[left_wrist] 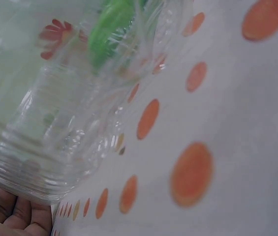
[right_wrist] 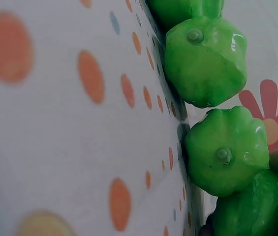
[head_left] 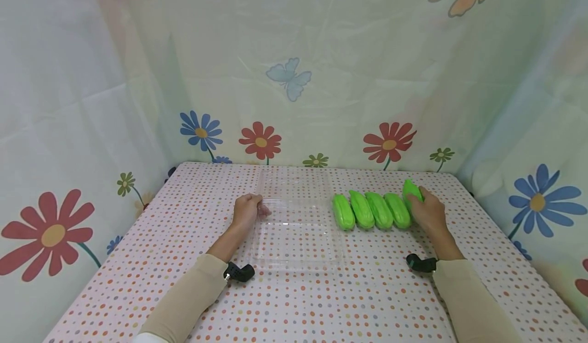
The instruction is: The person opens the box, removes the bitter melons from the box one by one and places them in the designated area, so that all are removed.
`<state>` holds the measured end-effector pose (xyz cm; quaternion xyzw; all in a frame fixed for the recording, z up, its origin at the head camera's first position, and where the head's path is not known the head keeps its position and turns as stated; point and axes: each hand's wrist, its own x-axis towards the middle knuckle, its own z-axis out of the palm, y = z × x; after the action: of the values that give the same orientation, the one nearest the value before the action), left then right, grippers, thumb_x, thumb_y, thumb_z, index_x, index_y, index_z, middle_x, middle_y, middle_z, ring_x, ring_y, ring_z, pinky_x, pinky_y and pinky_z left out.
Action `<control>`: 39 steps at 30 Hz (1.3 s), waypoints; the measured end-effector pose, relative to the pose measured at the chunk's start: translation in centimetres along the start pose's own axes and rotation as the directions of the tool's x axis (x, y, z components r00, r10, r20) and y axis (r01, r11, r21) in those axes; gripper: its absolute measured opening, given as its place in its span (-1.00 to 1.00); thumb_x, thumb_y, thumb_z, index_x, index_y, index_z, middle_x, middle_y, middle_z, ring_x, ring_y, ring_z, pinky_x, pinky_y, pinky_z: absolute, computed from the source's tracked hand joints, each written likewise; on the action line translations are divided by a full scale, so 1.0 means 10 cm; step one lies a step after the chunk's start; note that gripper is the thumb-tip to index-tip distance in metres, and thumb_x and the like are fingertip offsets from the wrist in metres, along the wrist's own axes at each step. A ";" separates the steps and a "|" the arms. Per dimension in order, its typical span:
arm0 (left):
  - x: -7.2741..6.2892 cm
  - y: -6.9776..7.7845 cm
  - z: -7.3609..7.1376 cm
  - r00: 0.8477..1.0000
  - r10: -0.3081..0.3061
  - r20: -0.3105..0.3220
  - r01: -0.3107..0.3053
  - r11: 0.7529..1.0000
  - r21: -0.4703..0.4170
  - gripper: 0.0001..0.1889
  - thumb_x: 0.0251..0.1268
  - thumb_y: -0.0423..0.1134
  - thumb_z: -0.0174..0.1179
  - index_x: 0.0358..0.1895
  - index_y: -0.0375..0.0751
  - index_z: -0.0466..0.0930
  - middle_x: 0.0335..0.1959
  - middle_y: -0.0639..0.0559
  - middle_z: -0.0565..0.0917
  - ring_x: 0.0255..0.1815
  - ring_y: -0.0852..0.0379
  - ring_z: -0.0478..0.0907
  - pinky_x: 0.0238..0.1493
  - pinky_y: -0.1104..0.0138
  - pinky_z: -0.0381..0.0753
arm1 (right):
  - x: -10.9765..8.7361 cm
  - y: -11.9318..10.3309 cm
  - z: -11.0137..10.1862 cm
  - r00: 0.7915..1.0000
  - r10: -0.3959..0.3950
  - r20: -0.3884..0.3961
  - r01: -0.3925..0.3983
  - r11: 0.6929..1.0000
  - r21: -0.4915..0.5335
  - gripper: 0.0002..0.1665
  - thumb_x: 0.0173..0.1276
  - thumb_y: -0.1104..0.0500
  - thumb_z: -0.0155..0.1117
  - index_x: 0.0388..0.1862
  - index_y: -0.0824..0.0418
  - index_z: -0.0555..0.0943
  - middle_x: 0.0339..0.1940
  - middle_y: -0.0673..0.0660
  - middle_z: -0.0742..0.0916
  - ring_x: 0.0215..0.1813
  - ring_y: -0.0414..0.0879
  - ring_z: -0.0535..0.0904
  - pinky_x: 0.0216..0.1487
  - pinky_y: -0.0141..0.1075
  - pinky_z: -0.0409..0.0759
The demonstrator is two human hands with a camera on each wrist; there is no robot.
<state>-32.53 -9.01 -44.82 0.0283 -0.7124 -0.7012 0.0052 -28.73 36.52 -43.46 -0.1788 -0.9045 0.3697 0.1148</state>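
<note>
A clear plastic clamshell box [head_left: 296, 262] lies opened flat, its lid part at the far side. My left hand [head_left: 245, 211] grips its left edge near the middle; in the left wrist view, curled fingers [left_wrist: 18, 214] show below the box's wall [left_wrist: 35, 172]. My right hand [head_left: 429, 211] holds a green ridged starfruit [head_left: 411, 190], tilted at the right end of a row. Several matching starfruits [head_left: 379, 211] lie side by side between the box and that hand. In the right wrist view the held starfruit [right_wrist: 249, 209] is partly hidden behind another starfruit [right_wrist: 225, 152].
The table [head_left: 294, 307] has a dotted cloth. Printed curtains [head_left: 321, 103] with flowers and butterflies close it off at the back and both sides. Each wrist wears a small black camera, such as the left camera [head_left: 240, 272].
</note>
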 end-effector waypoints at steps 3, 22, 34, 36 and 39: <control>0.01 0.00 0.00 1.000 -0.001 0.000 0.001 1.000 -0.007 -0.73 0.58 -0.23 -0.02 -0.38 -0.26 0.44 -0.52 -0.10 0.66 -0.47 0.07 0.69 -0.34 0.34 0.73 | 0.00 0.00 0.00 1.000 0.009 0.022 -0.009 1.000 0.001 -0.18 0.63 -0.08 -0.29 0.64 0.35 -0.17 0.55 0.55 0.17 0.46 0.45 0.24 0.42 0.32 0.27; 0.00 0.02 0.03 0.998 -0.061 -0.010 0.061 0.997 -0.056 -0.64 0.45 -0.23 0.12 -0.04 -0.58 0.57 -0.54 -0.07 0.73 -0.45 0.12 0.74 -0.29 0.33 0.78 | 0.01 0.10 0.01 0.998 0.038 0.051 -0.032 0.992 -0.126 -0.20 0.63 -0.06 -0.13 0.52 0.54 0.12 0.36 0.61 0.40 0.32 0.46 0.40 0.22 0.26 0.49; 0.08 0.10 -0.25 0.985 -0.166 -0.038 0.163 0.983 -0.087 -0.54 0.43 -0.08 0.14 -0.03 -0.55 0.58 -0.52 -0.14 0.74 -0.41 -0.05 0.78 -0.20 0.15 0.80 | 0.05 0.07 -0.02 0.992 0.103 0.067 -0.096 0.990 -0.105 -0.08 0.58 -0.17 -0.09 0.61 0.43 -0.01 0.48 0.58 0.28 0.48 0.51 0.17 0.43 0.34 0.26; 0.09 0.11 -0.32 0.982 -0.185 -0.043 0.182 0.981 -0.069 -0.52 0.43 -0.05 0.13 0.02 -0.53 0.57 -0.49 -0.13 0.74 -0.41 -0.06 0.76 -0.21 0.14 0.80 | 0.03 0.05 -0.04 0.994 0.092 0.062 -0.085 0.991 -0.102 -0.06 0.57 -0.19 -0.08 0.61 0.42 -0.01 0.50 0.57 0.25 0.49 0.54 0.10 0.42 0.38 0.21; 0.12 0.13 -0.40 0.980 -0.196 -0.045 0.195 0.981 -0.019 -0.49 0.42 -0.04 0.12 0.12 -0.49 0.53 -0.43 -0.13 0.75 -0.41 -0.03 0.75 -0.27 0.17 0.80 | 0.00 0.01 -0.06 0.997 0.066 0.039 -0.060 0.990 -0.125 -0.05 0.55 -0.22 -0.08 0.61 0.41 0.02 0.52 0.57 0.22 0.49 0.60 0.02 0.37 0.47 0.14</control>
<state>-33.54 -13.05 -43.50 0.1145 -0.7007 -0.7026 -0.0468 -28.50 37.03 -43.10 -0.2061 -0.9219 0.3200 0.0723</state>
